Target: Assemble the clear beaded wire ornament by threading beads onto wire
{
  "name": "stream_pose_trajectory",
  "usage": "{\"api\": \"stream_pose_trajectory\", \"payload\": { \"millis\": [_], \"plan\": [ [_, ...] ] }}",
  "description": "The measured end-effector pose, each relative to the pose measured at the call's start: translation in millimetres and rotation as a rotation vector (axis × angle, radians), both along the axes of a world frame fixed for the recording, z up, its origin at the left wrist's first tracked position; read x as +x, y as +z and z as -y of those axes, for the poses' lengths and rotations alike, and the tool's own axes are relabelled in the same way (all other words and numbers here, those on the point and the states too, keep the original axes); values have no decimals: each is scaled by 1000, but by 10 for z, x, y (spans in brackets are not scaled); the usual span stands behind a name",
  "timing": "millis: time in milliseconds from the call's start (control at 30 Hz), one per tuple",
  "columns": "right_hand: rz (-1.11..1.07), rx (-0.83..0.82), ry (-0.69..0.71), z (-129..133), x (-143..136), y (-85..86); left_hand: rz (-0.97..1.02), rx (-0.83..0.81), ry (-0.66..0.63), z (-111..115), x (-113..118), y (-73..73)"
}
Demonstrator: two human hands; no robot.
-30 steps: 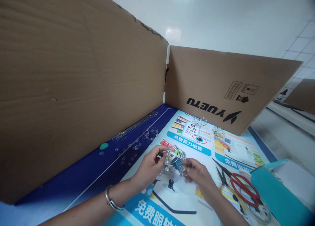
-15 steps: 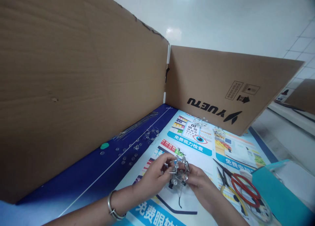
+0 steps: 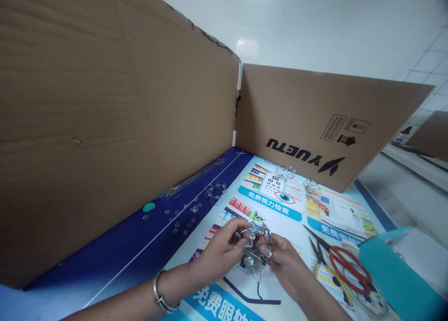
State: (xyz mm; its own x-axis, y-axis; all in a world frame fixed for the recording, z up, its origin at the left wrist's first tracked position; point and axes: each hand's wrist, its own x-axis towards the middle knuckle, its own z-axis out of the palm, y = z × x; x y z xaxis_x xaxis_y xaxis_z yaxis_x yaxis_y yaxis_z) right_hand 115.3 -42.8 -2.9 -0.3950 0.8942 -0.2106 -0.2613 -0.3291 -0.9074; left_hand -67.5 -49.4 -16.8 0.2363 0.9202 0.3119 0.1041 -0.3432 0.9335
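Note:
Between my two hands is a wire-and-bead piece [image 3: 252, 253], made of clear round beads joined by thin silvery wire, with dark wire ends sticking out at top and bottom. My left hand [image 3: 224, 248] pinches its left side, thumb and fingers closed on it. On the other side my right hand [image 3: 285, 260] grips the beads and wire with bent fingers. Parts of the piece are hidden behind the fingertips. Loose clear beads [image 3: 189, 225] lie scattered on the dark blue strip to the left, beside a ring of beads on wire [image 3: 217, 189].
A bundle of straight wires [image 3: 194, 177] and a green lump [image 3: 149, 207] lie along the left cardboard wall [image 3: 105, 101]. Two beaded pieces [image 3: 311, 187] rest near the rear cardboard [image 3: 297, 106]. Red-handled scissors [image 3: 350, 269], yellow-handled pliers [image 3: 331, 274] and a teal folder [image 3: 395, 274] are on the right.
The beaded piece has turned slightly in my hands, and its lower wire end has shifted a little right and down. My right hand's fingers have moved slightly right.

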Motion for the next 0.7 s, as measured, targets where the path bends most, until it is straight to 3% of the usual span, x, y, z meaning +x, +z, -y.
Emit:
{"api": "stream_pose_trajectory", "payload": {
  "millis": [233, 367, 700],
  "plan": [
    [102, 67, 25, 23, -10, 52, 55, -45, -15, -37, -30, 65],
    [174, 23, -12, -62, 75, 15, 69, -97, 65, -145, -116, 123],
    [193, 51, -17, -168, 234, -10, -71, 1, 137, -289, -224, 29]
  ]
}}
